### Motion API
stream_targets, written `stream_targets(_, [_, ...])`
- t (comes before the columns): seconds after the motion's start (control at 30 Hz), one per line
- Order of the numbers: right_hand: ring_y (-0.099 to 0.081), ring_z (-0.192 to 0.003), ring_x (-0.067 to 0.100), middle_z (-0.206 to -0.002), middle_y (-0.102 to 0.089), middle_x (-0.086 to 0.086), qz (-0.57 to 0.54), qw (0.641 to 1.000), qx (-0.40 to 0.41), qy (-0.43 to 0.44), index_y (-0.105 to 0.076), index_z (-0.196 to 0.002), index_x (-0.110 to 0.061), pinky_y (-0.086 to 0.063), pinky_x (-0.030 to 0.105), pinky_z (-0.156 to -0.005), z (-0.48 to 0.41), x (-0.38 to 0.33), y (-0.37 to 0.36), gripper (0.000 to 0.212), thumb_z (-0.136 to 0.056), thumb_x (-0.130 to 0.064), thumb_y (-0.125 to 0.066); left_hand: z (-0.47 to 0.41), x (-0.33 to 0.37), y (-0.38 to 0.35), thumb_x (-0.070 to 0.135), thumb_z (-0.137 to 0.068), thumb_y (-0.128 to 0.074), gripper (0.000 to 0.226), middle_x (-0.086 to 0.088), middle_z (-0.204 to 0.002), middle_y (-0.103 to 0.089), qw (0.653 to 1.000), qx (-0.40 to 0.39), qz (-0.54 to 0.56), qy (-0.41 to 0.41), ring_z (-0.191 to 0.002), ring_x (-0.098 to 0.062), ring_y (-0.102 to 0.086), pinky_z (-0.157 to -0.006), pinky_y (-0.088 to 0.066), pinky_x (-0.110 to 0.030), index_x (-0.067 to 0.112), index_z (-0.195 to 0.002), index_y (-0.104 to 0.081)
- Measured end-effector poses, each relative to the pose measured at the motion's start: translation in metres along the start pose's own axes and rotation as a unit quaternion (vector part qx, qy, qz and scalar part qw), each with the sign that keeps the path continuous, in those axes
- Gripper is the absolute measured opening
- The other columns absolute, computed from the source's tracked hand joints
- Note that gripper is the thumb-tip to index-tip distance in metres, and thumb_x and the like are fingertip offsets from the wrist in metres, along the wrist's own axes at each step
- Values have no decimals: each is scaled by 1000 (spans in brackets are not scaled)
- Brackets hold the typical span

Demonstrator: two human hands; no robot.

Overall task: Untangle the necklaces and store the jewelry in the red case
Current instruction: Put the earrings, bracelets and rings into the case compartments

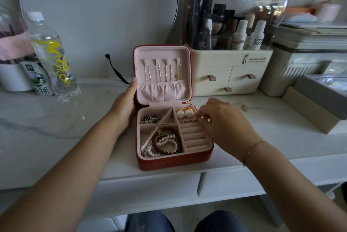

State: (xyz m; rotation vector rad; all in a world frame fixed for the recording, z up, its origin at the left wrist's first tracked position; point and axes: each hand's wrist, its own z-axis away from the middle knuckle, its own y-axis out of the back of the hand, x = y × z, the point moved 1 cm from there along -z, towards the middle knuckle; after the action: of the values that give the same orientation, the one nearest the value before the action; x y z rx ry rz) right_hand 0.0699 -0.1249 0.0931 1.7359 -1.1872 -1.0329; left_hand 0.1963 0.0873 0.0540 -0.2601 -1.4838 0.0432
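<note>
The red case (169, 163) lies open on the white table with its pink lid (150, 53) upright. Several thin necklaces (161, 70) hang in the lid above a gathered pocket. The tray holds a silver chain heap (150, 119), two pearl earrings (185, 113), and red and pearl bead bracelets (165, 141). My left hand (125, 104) grips the case's left side at the hinge, thumb against the lid edge. My right hand (223, 124) hovers over the ring rolls, and its fingertips pinch a small gold cross earring (188, 120). A small gold piece on a fine chain (244, 107) lies on the table right of the case.
A cream cosmetics organiser (231, 74) with drawers stands just behind the case. A grey box (319, 100) sits at the right. A clear lemon-drink bottle (54, 57) and a milk carton (37, 81) stand at the left. A black cable (116, 70) hangs down the wall.
</note>
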Motion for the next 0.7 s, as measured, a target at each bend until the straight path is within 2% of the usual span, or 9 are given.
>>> stream_targets(0.1, [-57,-67,27,-84,-59,2,-47,997,59,9,-72,-95,-18,-45,35,-62,8,1,-8,23,-88,-15,-50,-1,-1,0,60,-94,-43,52,-7,-113,-72,1000,3,-3,-5,-108,-22,-67,-106,-43,-42,19,-109,-70])
stream_targets(0.17, [-56,-63,31,-80,-57,4,-69,996,60,15,-74,-93,-18,-46,36,-59,10,0,-13,31,-84,-15,-44,0,-1,-1,58,-95,-43,50,-7,-112,-72,1000,5,-3,-13,-107,-22,-67,-105,-44,-41,18,-108,-70])
stream_targets(0.33, [-56,-70,29,-83,-53,2,-98,994,44,8,-74,-98,-20,-48,42,-63,10,3,-12,32,-89,-11,-45,1,0,-1,59,-94,-41,50,-7,-113,-72,1000,-2,-9,-15,-108,-21,-67,-106,-43,-42,20,-107,-71])
stream_targets(0.37, [-55,-73,26,-84,-51,-1,-104,994,33,6,-73,-101,-21,-48,39,-65,10,4,-11,31,-91,-9,-47,1,0,0,59,-94,-42,50,-7,-113,-72,1000,-1,-8,-14,-108,-21,-67,-106,-43,-42,20,-106,-71])
stream_targets(0.47, [-48,-75,11,-80,-42,-14,-127,992,3,-7,-71,-108,-24,-39,17,-65,9,8,-10,30,-93,-10,-49,2,0,-2,57,-95,-41,49,-7,-115,-71,1000,1,-5,-21,-107,-20,-67,-102,-46,-38,20,-107,-70])
stream_targets(0.5, [-45,-73,6,-79,-41,-15,-133,991,-2,-10,-70,-109,-25,-35,13,-64,8,9,-10,29,-93,-11,-50,2,0,-2,56,-96,-40,49,-7,-117,-70,1000,-1,-5,-25,-107,-19,-67,-101,-46,-36,19,-109,-69])
stream_targets(0.6, [-45,-71,2,-80,-45,-13,-156,988,-10,-3,-69,-110,-25,-35,10,-64,9,12,-10,29,-93,-11,-51,3,1,-3,56,-96,-39,50,-8,-117,-70,1000,-10,6,-21,-110,-21,-66,-101,-46,-37,18,-114,-67])
stream_targets(0.7, [-52,-71,1,-83,-58,-10,-215,976,32,-17,-71,-102,-26,-38,7,-64,9,25,-7,22,-91,-13,-57,2,1,-3,54,-97,-39,45,-6,-117,-70,999,-10,28,-28,-108,-18,-66,-99,-46,-35,21,-104,-70])
